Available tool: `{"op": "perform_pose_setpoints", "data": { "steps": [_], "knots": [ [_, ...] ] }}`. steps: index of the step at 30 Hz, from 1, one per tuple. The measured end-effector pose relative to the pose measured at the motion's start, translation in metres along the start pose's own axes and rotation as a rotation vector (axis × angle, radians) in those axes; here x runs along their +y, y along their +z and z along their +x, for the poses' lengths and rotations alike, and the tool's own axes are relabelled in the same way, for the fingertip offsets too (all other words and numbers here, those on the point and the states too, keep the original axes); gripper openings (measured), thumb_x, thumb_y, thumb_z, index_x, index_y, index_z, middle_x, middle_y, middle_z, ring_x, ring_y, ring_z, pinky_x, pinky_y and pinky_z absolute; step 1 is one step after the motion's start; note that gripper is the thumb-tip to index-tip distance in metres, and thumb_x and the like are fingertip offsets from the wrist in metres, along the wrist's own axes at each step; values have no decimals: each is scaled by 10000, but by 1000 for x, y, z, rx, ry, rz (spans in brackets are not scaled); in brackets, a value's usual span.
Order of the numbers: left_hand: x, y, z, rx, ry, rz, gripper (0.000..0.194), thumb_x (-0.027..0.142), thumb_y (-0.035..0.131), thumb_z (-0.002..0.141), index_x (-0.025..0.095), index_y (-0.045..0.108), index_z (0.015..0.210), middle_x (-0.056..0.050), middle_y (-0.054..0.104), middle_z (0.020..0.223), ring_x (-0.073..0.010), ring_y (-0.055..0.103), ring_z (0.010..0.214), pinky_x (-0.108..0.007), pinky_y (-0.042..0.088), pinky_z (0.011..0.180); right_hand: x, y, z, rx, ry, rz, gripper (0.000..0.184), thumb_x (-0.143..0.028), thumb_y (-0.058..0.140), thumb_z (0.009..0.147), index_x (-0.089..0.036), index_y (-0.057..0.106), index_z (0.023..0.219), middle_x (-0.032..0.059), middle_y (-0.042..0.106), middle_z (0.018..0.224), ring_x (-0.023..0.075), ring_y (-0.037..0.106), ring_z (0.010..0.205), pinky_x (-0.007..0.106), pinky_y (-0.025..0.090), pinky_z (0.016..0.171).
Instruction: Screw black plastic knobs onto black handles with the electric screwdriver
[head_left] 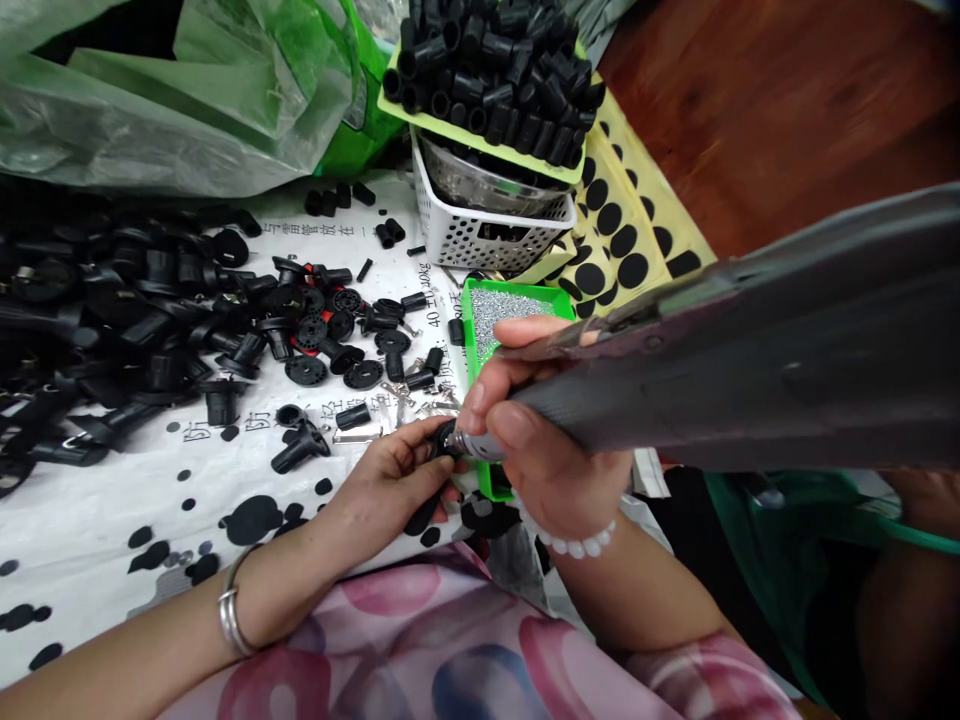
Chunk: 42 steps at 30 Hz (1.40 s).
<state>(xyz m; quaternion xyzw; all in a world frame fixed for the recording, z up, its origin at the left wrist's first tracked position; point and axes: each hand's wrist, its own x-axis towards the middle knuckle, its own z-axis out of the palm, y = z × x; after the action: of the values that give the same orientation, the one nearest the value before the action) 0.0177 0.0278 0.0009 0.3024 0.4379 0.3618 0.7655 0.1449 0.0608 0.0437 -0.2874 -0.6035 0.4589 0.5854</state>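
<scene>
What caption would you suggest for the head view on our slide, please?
Left hand holds a black plastic part against a power driver in the right hand, beside a green tray.

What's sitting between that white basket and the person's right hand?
In the head view, a green tray of tiny silvery bits lies between the white plastic basket and the right hand.

At ten o'clock lies a glossy, crinkled green plastic bag (pixel 157 100), and at twelve a perforated white plastic basket (pixel 480 240) cradles a shiny steel bowl (pixel 469 180). The wooden tabletop (pixel 780 110) at one o'clock has a smooth reddish polish, while the black plastic fittings (pixel 150 300) at nine o'clock look matt.
</scene>
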Motion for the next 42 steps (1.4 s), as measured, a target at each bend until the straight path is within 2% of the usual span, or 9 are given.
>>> {"op": "perform_pose_setpoints", "data": {
  "steps": [9,16,20,24,30,34,37,40,42],
  "knots": [
    [2,1,-1,-2,-16,24,271,373,724,685,149,583,741,34,584,513,-79,500,450,-189,404,447,-2,0,-6,38,57,-8,288,-326,629,819,-294,556,1095,-13,552,702,130,539,582,250,451,414],
    [1,1,0,-23,16,46,300,394,711,687,159,563,572,25,566,494,-81,496,460,-188,399,435,1,2,-7,90,39,-73,265,-333,637,815,-291,562,1066,-11,555,690,145,550,587,309,504,505],
    [-4,0,1,-38,47,54,270,297,670,718,160,551,518,28,550,488,-64,454,425,-184,368,413,6,5,-7,133,9,-101,194,-271,637,801,-275,586,988,-9,535,679,183,610,690,346,537,579],
    [-7,-1,0,-12,76,88,240,217,632,726,159,543,511,33,547,494,-51,423,394,-181,349,402,9,12,-7,160,-37,-123,122,-221,624,786,-262,589,895,-14,559,680,153,608,620,308,530,529],
    [-5,1,-2,-5,87,77,203,225,629,732,154,556,556,40,541,512,-47,421,403,-165,333,385,13,14,-8,133,-70,-114,140,-209,620,798,-265,585,921,-23,553,687,134,565,580,309,502,545],
    [-6,-3,-1,-27,85,59,201,306,660,745,134,628,843,36,579,582,-54,461,413,-171,370,395,3,4,-1,52,-59,-36,254,-302,648,799,-277,598,1048,-26,545,660,125,524,520,288,463,472],
    [-8,-7,-1,-61,45,-15,462,361,705,730,134,574,1110,13,628,691,-51,489,441,-166,390,410,-17,-2,9,215,-84,10,283,-326,710,732,-228,652,991,-10,562,641,128,535,504,296,468,460],
    [-4,-8,-6,-101,17,-78,532,427,712,725,132,555,1140,-6,637,713,-51,491,444,-156,363,387,-31,-15,15,424,-110,-43,277,-241,748,656,-177,701,921,15,593,625,133,554,498,304,494,464],
    [3,-12,-11,-81,38,-41,556,462,715,715,121,564,1129,-17,640,683,-61,497,426,-169,365,385,-24,-35,17,507,-1,-32,272,-141,766,585,-165,729,853,39,620,593,151,580,494,308,508,459]
  ]
}}
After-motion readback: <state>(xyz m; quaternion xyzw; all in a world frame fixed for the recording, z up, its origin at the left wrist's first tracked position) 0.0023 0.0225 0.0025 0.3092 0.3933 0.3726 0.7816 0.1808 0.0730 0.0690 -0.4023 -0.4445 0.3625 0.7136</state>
